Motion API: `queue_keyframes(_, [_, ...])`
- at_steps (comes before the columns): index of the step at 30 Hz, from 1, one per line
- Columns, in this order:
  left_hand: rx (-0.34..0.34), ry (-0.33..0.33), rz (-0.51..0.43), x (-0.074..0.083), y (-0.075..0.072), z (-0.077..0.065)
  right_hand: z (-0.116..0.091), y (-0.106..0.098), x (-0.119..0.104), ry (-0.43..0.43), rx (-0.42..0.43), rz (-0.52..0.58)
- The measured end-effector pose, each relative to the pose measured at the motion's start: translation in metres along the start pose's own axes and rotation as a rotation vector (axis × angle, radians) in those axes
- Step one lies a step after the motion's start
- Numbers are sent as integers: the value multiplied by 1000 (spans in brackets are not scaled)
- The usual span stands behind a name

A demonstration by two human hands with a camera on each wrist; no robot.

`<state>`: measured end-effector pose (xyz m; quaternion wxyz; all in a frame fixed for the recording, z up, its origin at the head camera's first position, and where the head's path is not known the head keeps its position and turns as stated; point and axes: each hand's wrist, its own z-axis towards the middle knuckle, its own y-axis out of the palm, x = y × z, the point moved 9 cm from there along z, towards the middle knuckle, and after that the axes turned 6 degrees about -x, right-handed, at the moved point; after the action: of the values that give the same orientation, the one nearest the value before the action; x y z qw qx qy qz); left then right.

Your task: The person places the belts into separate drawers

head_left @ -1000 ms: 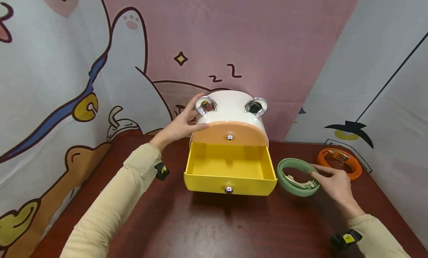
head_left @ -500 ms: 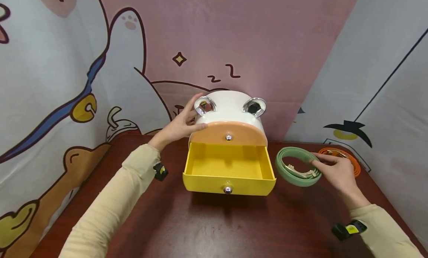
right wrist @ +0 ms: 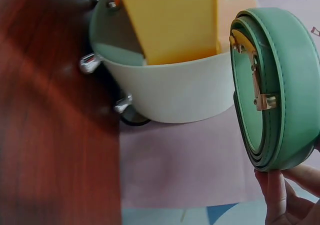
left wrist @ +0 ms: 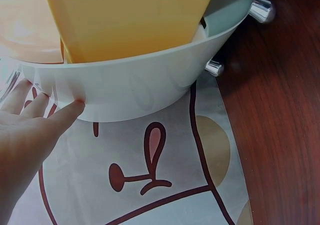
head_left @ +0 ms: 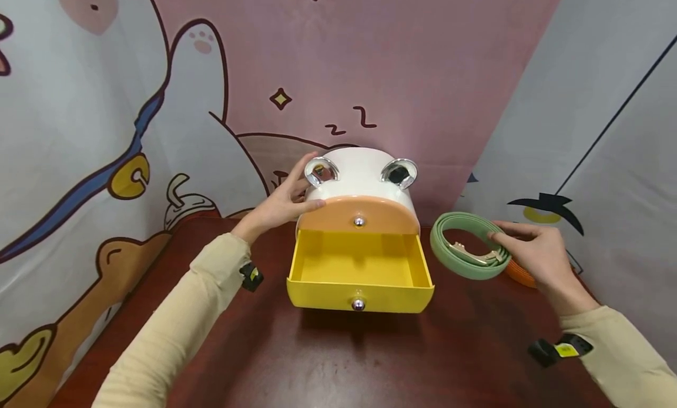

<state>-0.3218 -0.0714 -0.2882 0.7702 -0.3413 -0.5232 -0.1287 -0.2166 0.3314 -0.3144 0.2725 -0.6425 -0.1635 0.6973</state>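
Observation:
A rolled green belt [head_left: 449,257] with a gold-coloured buckle hangs in the air, pinched at its right side by my right hand [head_left: 547,258]. In the right wrist view the coiled belt [right wrist: 300,80] rises above my fingertips [right wrist: 274,187]. My left hand [head_left: 275,207] rests against the left side of a white animal-faced drawer box [head_left: 361,170] with silver round eyes; its fingers are extended along the white wall in the left wrist view. The box's yellow drawer [head_left: 359,296] is pulled out and empty. Above it, the orange drawer [head_left: 338,213] is closed.
Behind my right hand, an orange belt [head_left: 520,274] lies on the dark red-brown table [head_left: 338,367], mostly hidden. Cartoon-printed cloth [head_left: 423,73] hangs behind and on both sides. Silver feet [right wrist: 91,63] show under the box in the right wrist view.
My right hand has lifted the green belt up off the table, now more in front of the orange belt. The left hand stays on the box. The head view has tilted slightly.

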Motion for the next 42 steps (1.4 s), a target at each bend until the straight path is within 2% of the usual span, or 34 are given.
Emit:
queue_keyframes(8, [3,-10,28,-2,1,0,3,0,-17,15,-50,88])
queue_keyframes(16, [10,-13,28,-3,0,0,5,11,-40,-66,-52,-58])
queue_keyframes(22, [11,-27,32,1,1,-2,6,17,-52,-110,-48,-58])
queue_keyframes(29, [5,-37,28,18,5,-7,5,17,-59,-124,-58,-45])
queue_keyframes(35, [10,-42,31,1,-1,-2,3,21,-70,-141,-84,-70])
queue_keyframes(42, [21,-31,45,-2,-2,-1,2,31,-81,-153,-127,-76])
